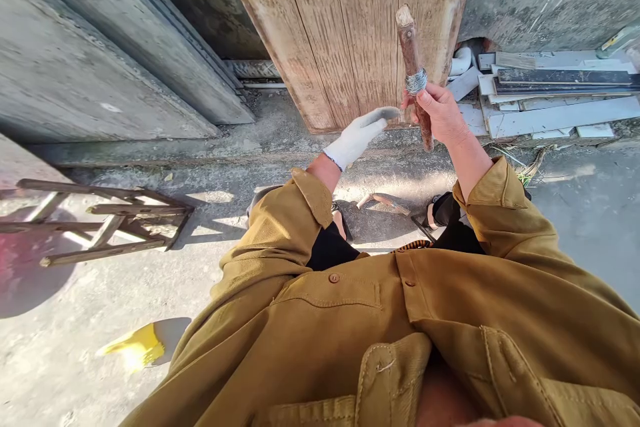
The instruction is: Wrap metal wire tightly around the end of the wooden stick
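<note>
My right hand, bare, is wrapped round a short brown stick held nearly upright, its cut pale end at the top. Thin silvery wire is wound in several turns round the stick, just above my thumb. My left hand wears a white glove with grey fingertips. Its fingers are pressed together and reach to the stick's left side, close to the fingers of my right hand. Whatever they pinch is too small to make out.
A wooden plank panel leans ahead. Grey slabs stand at left, near a wooden stool on its side. Boards are piled at right. Broken stick pieces lie between my feet; a yellow object lies lower left.
</note>
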`<act>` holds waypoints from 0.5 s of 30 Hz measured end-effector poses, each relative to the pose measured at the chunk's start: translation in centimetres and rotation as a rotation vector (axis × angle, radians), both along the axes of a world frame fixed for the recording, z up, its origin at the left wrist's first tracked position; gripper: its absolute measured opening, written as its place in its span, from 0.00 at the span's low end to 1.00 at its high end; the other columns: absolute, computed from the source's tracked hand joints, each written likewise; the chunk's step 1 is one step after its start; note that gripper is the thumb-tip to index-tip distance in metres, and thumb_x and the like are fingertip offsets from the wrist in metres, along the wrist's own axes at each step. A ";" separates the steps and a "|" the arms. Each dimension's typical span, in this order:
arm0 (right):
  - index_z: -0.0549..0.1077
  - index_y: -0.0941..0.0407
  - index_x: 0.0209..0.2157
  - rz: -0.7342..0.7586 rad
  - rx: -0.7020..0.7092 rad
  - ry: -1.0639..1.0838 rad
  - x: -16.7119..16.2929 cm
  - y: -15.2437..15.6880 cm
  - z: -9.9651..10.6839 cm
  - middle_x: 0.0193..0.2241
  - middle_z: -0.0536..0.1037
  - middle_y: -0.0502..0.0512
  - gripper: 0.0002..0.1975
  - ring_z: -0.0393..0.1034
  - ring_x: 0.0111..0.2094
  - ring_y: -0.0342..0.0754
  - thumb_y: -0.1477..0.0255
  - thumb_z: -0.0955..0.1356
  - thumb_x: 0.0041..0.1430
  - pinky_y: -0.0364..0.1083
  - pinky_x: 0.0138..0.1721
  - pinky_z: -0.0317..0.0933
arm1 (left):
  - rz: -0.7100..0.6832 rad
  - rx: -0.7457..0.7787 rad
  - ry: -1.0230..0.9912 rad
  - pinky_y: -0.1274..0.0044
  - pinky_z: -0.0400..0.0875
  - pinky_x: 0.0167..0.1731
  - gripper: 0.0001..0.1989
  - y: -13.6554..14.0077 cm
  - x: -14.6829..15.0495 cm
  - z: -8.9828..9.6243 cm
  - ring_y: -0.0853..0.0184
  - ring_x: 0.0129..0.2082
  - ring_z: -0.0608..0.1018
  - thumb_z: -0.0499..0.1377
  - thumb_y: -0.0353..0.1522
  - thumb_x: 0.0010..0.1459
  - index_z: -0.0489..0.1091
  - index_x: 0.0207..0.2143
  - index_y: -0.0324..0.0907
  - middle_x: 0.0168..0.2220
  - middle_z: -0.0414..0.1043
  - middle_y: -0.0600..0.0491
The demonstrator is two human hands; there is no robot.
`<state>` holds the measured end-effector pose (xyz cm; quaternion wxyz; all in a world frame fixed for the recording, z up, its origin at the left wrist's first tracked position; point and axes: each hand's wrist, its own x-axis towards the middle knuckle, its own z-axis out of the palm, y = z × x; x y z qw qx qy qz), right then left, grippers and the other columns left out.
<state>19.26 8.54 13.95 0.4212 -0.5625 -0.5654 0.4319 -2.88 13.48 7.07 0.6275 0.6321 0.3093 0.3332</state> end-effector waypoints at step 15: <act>0.80 0.48 0.37 0.073 0.087 0.365 -0.3 1.1 -2.6 0.39 0.83 0.56 0.33 0.82 0.47 0.56 0.32 0.79 0.53 0.49 0.32 0.75 | -0.254 -0.476 -0.187 0.78 0.69 0.21 0.26 -2.6 0.2 3.1 0.77 0.14 0.63 0.78 0.50 0.61 0.76 0.43 0.38 0.31 0.82 0.50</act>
